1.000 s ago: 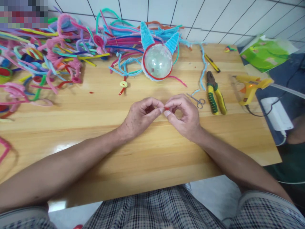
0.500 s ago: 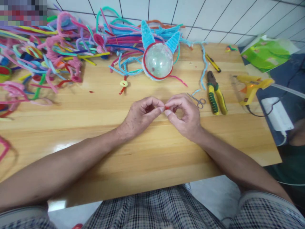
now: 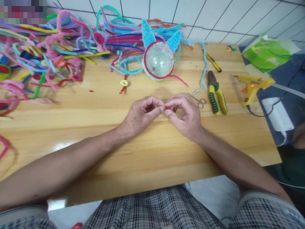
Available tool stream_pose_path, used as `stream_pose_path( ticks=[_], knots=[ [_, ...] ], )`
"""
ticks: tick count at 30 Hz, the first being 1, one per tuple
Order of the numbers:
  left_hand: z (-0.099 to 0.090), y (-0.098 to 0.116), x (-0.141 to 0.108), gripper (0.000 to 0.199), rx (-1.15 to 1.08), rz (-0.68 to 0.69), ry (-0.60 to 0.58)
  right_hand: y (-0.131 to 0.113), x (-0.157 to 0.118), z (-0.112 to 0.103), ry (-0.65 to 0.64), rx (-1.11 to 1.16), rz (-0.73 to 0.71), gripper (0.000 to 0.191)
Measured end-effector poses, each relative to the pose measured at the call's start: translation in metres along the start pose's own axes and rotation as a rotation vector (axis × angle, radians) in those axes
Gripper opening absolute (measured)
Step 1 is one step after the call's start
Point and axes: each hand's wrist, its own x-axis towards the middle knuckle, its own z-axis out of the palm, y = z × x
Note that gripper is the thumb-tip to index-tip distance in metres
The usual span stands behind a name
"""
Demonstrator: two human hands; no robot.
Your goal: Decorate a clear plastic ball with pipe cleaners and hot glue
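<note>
Between my fingertips is a short red piece [image 3: 167,107], probably of pipe cleaner, mostly covered by the fingers. My left hand [image 3: 145,114] pinches it from the left, thumb against forefinger. From the right, my right hand [image 3: 184,115] pinches the same piece, so the two hands nearly touch above the table. Beyond them sits a clear round ball [image 3: 159,60] with a red rim and two fuzzy blue ears [image 3: 148,34]. Small scissors [image 3: 199,101] lie just past my right hand. A red pipe cleaner with a pale yellow ring [image 3: 124,83] rests farther left.
Tangled coloured pipe cleaners [image 3: 47,57] cover the back left of the wooden table [image 3: 95,105]. On the right are pliers [image 3: 216,93], a yellow utility knife [image 3: 213,62], a corded glue gun [image 3: 252,86] and a green packet [image 3: 267,54]. A person's arm [image 3: 299,136] shows at the right edge.
Both hands keep their pinch on the red piece with hardly any movement. The whole view has shifted very slightly.
</note>
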Motion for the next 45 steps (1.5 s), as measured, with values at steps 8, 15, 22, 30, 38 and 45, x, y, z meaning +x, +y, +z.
stream_pose_path(
  ticks=[8, 15, 22, 30, 38, 45],
  knots=[
    [-0.0004, 0.0005, 0.0000, 0.031, 0.012, -0.004, -0.001, -0.0001, -0.0002, 0.0000, -0.002, 0.004, -0.005, 0.010],
    [-0.0006, 0.0007, -0.0004, 0.032, 0.021, -0.003, -0.002, 0.0004, -0.0010, 0.0001, -0.005, 0.020, 0.016, 0.009],
    [-0.0004, 0.0000, 0.0004, 0.032, 0.032, 0.005, 0.007, 0.0014, -0.0005, -0.0012, 0.000, 0.042, -0.009, 0.004],
    [-0.0004, 0.0060, 0.0010, 0.029, 0.054, -0.011, 0.002, 0.0015, -0.0007, -0.0049, -0.014, 0.040, 0.022, 0.018],
    [0.0008, 0.0066, 0.0016, 0.026, 0.038, -0.013, -0.006, 0.0010, -0.0001, -0.0057, -0.039, 0.086, 0.063, 0.026],
    [0.0009, 0.0045, 0.0010, 0.024, 0.033, -0.027, -0.001, 0.0028, -0.0009, -0.0040, -0.026, 0.092, 0.058, 0.023]
  ],
)
